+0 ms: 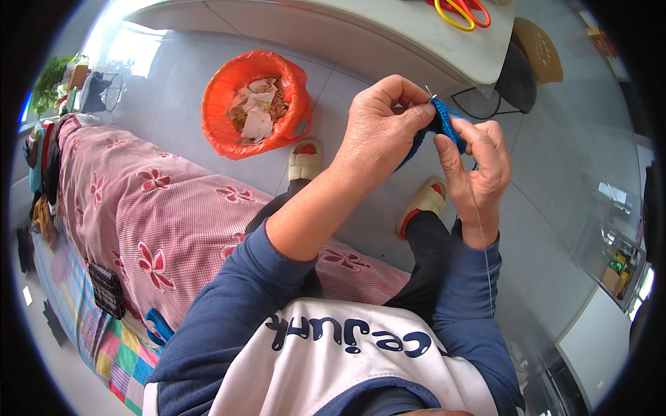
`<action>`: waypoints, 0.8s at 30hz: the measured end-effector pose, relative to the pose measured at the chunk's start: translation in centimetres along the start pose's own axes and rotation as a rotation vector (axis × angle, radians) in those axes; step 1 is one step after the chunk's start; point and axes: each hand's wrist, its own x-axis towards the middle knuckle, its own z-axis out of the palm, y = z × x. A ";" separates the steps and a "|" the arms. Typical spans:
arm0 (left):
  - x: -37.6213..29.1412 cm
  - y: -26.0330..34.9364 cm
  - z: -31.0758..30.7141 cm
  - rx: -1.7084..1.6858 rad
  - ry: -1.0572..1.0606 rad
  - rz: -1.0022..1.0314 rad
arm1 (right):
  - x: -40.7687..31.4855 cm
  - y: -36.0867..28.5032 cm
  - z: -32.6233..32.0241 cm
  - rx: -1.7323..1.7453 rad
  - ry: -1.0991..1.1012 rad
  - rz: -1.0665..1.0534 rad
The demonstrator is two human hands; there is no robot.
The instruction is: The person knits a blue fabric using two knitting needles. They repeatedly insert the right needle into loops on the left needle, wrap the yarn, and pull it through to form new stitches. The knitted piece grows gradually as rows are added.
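A piece of blue knitting (443,115) is held up between both hands, beyond the knees. My left hand (382,117) pinches its upper edge between thumb and forefinger. Right at those fingertips, the pale tip of a thin needle (428,91) sticks up out of the stitches. On the other side, my right hand (481,161) has its forefinger against the fabric and its thumb just below. A thin grey strand (486,249), either a needle shaft or a cord, runs from the right hand down along the forearm. Part of the knitting hangs behind the left hand, hidden.
An orange bag-lined bin (213,114) holding paper scraps and shells stands on the tiled floor. Scissors with yellow handles (464,28) lie on the white table (395,31). A grey stool (515,78) stands by its corner. Pink flowered cloth (192,218) covers the seat.
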 end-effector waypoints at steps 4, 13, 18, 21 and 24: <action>0.0 -0.1 0.0 -0.043 0.070 0.054 | -0.1 -0.6 0.4 0.026 0.014 -0.075; 0.1 -0.2 -0.3 -0.053 0.057 0.049 | 0.2 -1.0 0.3 -0.056 0.007 -0.236; 0.1 0.1 -0.3 -0.096 0.052 0.064 | 0.1 -1.3 0.1 -0.085 -0.042 -0.261; 0.0 0.4 -0.3 -0.067 0.093 0.038 | 0.3 -1.0 0.2 -0.019 0.005 -0.265; 0.1 0.8 -0.7 -0.115 0.084 0.001 | 0.3 -0.6 -0.2 0.066 -0.045 -0.215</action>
